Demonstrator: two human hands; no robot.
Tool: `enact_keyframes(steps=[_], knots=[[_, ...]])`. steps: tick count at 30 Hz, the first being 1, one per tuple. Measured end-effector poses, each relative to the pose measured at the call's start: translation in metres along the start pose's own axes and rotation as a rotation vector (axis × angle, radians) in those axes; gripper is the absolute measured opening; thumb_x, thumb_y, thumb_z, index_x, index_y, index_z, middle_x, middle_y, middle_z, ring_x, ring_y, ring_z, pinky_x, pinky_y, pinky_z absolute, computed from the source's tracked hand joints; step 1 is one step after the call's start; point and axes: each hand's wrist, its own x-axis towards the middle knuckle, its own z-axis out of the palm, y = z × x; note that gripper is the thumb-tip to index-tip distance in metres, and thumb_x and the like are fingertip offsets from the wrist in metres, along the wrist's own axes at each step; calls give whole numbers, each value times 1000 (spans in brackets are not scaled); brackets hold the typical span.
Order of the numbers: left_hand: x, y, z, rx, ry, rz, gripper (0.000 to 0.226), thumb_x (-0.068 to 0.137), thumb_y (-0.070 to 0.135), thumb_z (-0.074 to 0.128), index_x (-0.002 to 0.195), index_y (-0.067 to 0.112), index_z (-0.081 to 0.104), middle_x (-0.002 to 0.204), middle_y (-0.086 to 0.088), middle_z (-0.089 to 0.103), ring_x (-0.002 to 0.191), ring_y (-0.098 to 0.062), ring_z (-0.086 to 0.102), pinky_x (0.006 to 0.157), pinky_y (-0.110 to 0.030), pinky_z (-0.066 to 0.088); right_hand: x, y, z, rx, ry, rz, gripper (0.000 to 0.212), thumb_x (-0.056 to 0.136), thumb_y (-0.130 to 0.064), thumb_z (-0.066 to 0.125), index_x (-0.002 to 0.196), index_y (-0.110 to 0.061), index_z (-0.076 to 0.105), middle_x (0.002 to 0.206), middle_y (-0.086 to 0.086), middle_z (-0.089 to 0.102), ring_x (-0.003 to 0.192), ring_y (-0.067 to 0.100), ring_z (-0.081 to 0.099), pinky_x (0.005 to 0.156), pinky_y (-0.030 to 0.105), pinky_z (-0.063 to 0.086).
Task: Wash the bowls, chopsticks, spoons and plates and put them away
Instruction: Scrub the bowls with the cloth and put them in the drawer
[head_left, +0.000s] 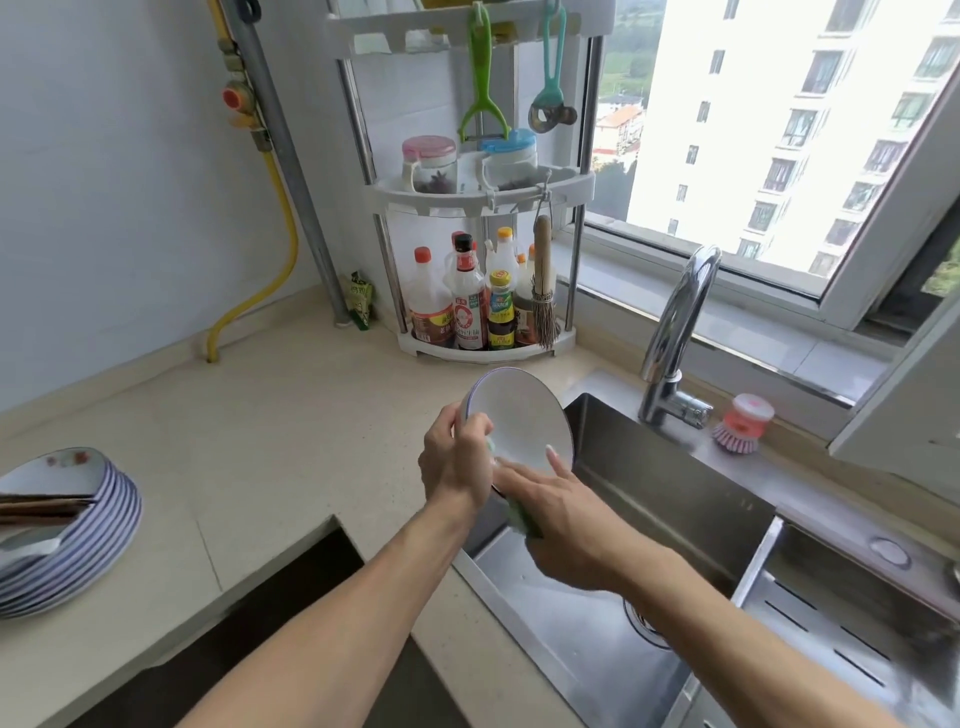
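Note:
A white plate (524, 410) stands on edge above the left rim of the steel sink (649, 499). My left hand (457, 457) grips the plate's left rim, fingers curled round it. My right hand (556, 514) holds a green sponge (522, 519) against the plate's lower face, one finger stretched up over the white surface. On the counter at far left lies a stack of blue-striped plates (88, 545) with dark chopsticks (41, 506) and a spoon (31, 545) on top.
A chrome tap (675, 332) rises behind the sink, a pink dish brush (743, 423) beside it. A white corner rack (488, 197) holds sauce bottles (467, 301) and jars. A yellow hose (275, 249) runs down the wall. A perforated drain tray (852, 623) fills the sink's right.

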Motion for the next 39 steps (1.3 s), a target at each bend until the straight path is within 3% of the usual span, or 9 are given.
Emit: enact_keyframes(steps=[4, 9, 15, 18, 22, 25, 28, 33, 39], knots=[[5, 4, -5, 137, -78, 61, 18, 64, 33, 46, 70, 18, 54, 71, 4, 60, 67, -15, 53, 59, -29, 36, -1, 24, -10, -325, 9, 61, 85, 82, 1, 55, 153, -32, 22, 162, -12, 23, 152, 7, 5, 120, 54, -12], [10, 3, -4, 117, -63, 37, 13, 63, 32, 46, 59, 20, 43, 63, 6, 50, 65, -17, 46, 59, -30, 29, 7, -16, 1, 286, -63, 140, 77, 77, 6, 44, 144, -31, 39, 132, -10, 53, 128, 11, 44, 121, 47, -8], [29, 10, -19, 120, -331, -230, 25, 73, 35, 61, 88, 17, 68, 83, -10, 68, 74, -30, 64, 61, -33, 53, -6, 45, 4, -392, 181, -139, 52, 76, -13, 74, 124, -27, 61, 118, -7, 67, 121, 18, 59, 120, 52, 20], [31, 7, -16, -146, -403, -321, 54, 69, 41, 67, 114, 11, 68, 107, -21, 73, 93, -35, 70, 82, -46, 56, 1, 36, -5, -414, 398, -184, 19, 79, -10, 67, 94, -21, 64, 80, -3, 59, 76, 24, 59, 87, 40, 44], [20, -2, 2, -389, -308, -228, 68, 63, 37, 71, 125, 11, 63, 121, -24, 66, 105, -39, 67, 82, -48, 55, 16, 4, -15, -259, 554, -51, 13, 74, -14, 60, 85, -19, 66, 68, -2, 55, 61, 26, 55, 63, 35, 45], [23, -3, 5, -309, -94, -107, 35, 65, 33, 60, 92, 12, 65, 102, -23, 67, 99, -45, 65, 81, -56, 55, 13, 7, -11, -200, 366, -62, 42, 70, -4, 68, 109, -22, 66, 88, -4, 68, 86, 25, 68, 92, 52, 48], [13, -1, 4, -98, -59, 1, 11, 65, 30, 55, 66, 20, 57, 71, -1, 62, 74, -27, 60, 62, -37, 47, 4, 25, -17, -386, 44, 4, 72, 84, -2, 60, 148, -24, 37, 149, -7, 47, 145, 13, 33, 118, 66, 1], [10, 5, 5, 26, -32, 14, 15, 68, 31, 52, 59, 20, 47, 62, 3, 53, 63, -20, 50, 57, -29, 36, 12, 4, -10, 49, -82, 73, 74, 81, 4, 44, 145, -32, 37, 142, -11, 49, 140, 15, 38, 120, 58, -9], [12, 11, 6, 134, -35, 10, 17, 67, 35, 51, 63, 18, 50, 65, 3, 57, 65, -18, 51, 57, -28, 34, 17, 10, -13, -207, -69, 167, 82, 84, 0, 49, 156, -25, 19, 165, -2, 16, 153, 15, 6, 120, 56, -10]])
